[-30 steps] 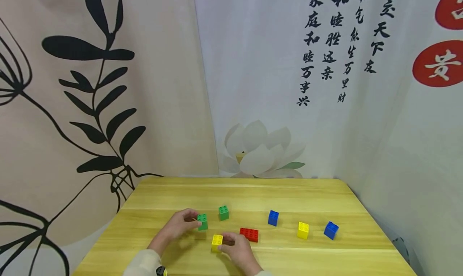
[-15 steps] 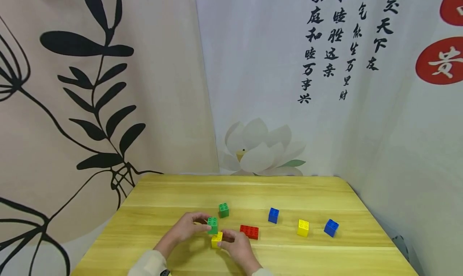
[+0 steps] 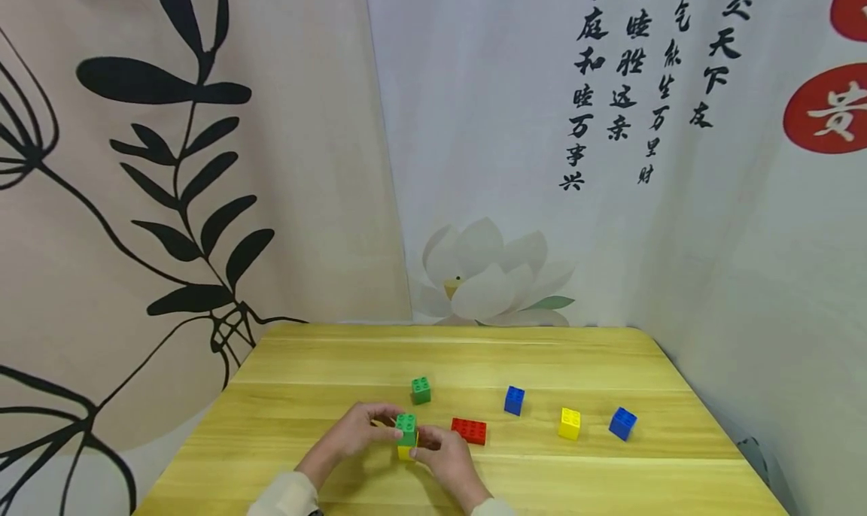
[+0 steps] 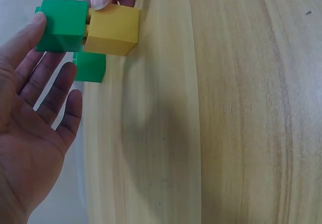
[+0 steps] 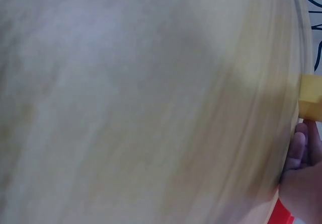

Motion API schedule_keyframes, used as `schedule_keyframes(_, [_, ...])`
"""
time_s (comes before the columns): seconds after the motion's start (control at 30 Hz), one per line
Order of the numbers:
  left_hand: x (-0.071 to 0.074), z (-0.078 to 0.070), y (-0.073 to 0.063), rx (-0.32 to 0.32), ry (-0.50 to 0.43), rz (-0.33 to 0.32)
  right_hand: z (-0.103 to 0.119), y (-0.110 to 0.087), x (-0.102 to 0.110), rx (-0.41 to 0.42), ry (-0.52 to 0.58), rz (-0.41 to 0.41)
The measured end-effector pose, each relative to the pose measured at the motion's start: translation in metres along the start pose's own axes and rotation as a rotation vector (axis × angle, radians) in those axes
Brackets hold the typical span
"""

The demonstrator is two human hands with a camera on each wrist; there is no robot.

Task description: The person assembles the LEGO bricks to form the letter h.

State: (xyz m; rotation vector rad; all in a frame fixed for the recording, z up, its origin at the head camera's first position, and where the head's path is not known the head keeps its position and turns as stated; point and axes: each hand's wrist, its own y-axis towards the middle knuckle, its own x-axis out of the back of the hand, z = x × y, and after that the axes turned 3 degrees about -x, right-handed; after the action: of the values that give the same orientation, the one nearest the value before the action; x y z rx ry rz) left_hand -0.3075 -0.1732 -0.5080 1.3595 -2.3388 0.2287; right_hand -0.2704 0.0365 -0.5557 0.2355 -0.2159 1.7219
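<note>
My left hand (image 3: 360, 430) pinches a green toy building block (image 3: 406, 428) between thumb and fingers, directly over a yellow block (image 3: 405, 453). My right hand (image 3: 448, 462) grips that yellow block from the right, low at the table. In the left wrist view the green block (image 4: 63, 26) lines up with the yellow block (image 4: 113, 30); yellow studs show in the narrow gap between them. At the right wrist view's edge, the yellow block (image 5: 310, 98) sits at the fingertips of my right hand (image 5: 305, 178).
Behind the hands stands a second green block (image 3: 421, 390). A red block (image 3: 470, 430) lies just beyond the right hand. Farther right on the wooden table (image 3: 542, 486) are a blue block (image 3: 514, 400), another yellow block (image 3: 570, 423) and another blue block (image 3: 622, 423). A printed curtain (image 3: 325, 162) hangs behind.
My left hand has carried the green block rightward, from beside the yellow block to on top of it. The right hand has kept holding the yellow block in about the same place.
</note>
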Motion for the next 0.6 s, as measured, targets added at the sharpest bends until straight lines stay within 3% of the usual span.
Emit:
schedule_keyframes(0.23, [-0.0032, -0.0037, 0.0023, 0.041, 0.017, 0.011, 0.0017, -0.0005, 0.0026, 0.005, -0.004, -0.004])
schedule_keyframes(0.6, [-0.0021, -0.0045, 0.0009, 0.046, 0.036, 0.014, 0.0043, -0.0015, 0.0013, 0.007, -0.005, -0.005])
